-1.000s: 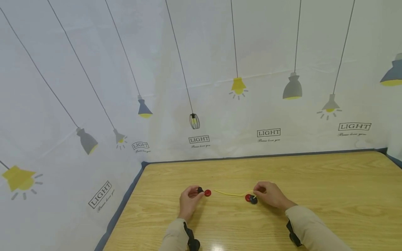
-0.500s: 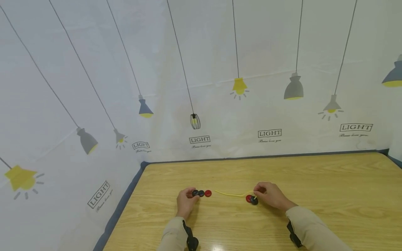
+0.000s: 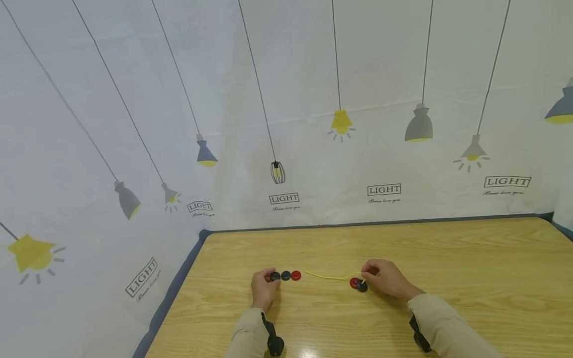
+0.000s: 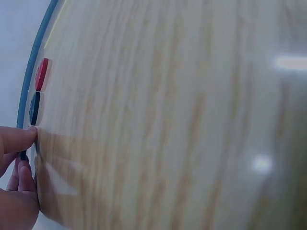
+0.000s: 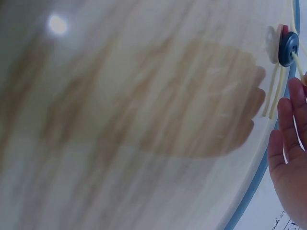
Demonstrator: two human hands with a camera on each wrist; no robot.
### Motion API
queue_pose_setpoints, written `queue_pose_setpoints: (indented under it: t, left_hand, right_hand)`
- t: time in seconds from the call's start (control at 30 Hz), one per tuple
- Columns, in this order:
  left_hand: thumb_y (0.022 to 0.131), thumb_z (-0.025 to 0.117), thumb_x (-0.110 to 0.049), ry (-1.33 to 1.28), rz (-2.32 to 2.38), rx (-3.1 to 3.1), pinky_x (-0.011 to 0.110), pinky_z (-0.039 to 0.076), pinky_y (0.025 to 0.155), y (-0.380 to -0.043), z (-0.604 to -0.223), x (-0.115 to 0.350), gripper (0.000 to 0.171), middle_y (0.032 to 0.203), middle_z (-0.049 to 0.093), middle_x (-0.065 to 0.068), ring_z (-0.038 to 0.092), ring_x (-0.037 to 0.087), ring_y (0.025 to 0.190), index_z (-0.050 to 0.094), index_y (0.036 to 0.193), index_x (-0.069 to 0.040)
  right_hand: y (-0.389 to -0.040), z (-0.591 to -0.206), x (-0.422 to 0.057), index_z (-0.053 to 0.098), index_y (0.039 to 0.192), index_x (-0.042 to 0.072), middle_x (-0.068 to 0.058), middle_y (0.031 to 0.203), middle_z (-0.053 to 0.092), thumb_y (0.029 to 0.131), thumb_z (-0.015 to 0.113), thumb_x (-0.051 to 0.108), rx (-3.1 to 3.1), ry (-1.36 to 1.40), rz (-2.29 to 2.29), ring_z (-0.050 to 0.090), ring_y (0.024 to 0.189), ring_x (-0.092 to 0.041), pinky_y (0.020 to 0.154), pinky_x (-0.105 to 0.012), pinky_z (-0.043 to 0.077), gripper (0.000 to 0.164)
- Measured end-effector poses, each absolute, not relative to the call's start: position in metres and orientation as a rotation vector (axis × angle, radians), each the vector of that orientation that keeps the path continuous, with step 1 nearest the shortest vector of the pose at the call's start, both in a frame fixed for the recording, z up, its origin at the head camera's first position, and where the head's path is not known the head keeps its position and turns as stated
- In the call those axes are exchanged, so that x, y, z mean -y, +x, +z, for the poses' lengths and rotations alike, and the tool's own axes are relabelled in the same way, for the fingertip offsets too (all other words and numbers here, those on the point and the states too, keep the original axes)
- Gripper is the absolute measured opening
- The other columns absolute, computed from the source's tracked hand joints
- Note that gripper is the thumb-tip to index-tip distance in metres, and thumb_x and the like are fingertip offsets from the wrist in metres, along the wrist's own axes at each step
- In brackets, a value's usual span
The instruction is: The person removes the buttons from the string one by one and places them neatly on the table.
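Note:
My left hand (image 3: 264, 287) pinches a dark button (image 3: 275, 275) between thumb and forefinger at the left end of a short row. Just right of it lie a second dark button (image 3: 286, 275) and a red button (image 3: 296, 275), also lined up in the left wrist view. My right hand (image 3: 386, 277) pinches a yellow string (image 3: 329, 277) near one end. Under those fingertips, the string passes through another dark button (image 5: 289, 49), which overlaps a red button (image 3: 354, 283). The string's other end stretches left over the table, stopping short of the row.
The wood-grain table (image 3: 403, 318) has a dark blue edge along its back and left side. Behind it hangs a pale wall cloth (image 3: 313, 149) printed with lamps. Each wrist wears a black strap beneath a beige sleeve (image 3: 447, 318).
My left hand has shifted slightly left with its dark button, which earlier hid behind or beside the second one and now shows apart. The right hand and string stay put.

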State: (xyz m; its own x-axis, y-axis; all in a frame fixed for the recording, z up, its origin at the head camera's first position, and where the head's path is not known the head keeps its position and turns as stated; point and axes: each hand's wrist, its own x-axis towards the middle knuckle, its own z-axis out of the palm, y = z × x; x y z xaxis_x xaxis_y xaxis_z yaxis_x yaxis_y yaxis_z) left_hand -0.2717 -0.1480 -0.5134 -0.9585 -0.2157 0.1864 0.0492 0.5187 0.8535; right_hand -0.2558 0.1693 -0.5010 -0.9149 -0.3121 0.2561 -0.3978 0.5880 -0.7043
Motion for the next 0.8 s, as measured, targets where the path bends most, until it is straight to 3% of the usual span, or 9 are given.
queue_pose_setpoints:
  t: [0.33, 0.8]
  left_hand:
    - [0.069, 0.066, 0.01, 0.246, -1.496, 2.516, 0.029, 0.04, 0.063, -0.274, -0.5111, 0.1522, 0.034, 0.083, 0.056, 0.012, 0.048, 0.02, 0.075, 0.062, 0.102, 0.005]
    - [0.068, 0.067, 0.012, 0.258, -1.558, 2.495, 0.034, 0.045, 0.069, -0.2727, -0.5131, 0.1539, 0.035, 0.089, 0.06, 0.014, 0.053, 0.023, 0.08, 0.061, 0.102, 0.006]
  right_hand:
    - [-0.2562, -0.5001, -0.1687, 0.061, 0.081, 0.007, 0.004, 0.077, 0.059, 0.085, 0.059, 0.011, 2.685, 0.637, 1.257, 0.054, 0.07, -0.01, 0.062, -0.025, 0.045, 0.006]
    - [-0.2558, -0.5018, -0.1676, 0.061, 0.08, 0.008, 0.005, 0.076, 0.059, 0.085, 0.059, 0.01, 2.674, 0.65, 1.243, 0.054, 0.07, -0.009, 0.062, -0.026, 0.045, 0.005]
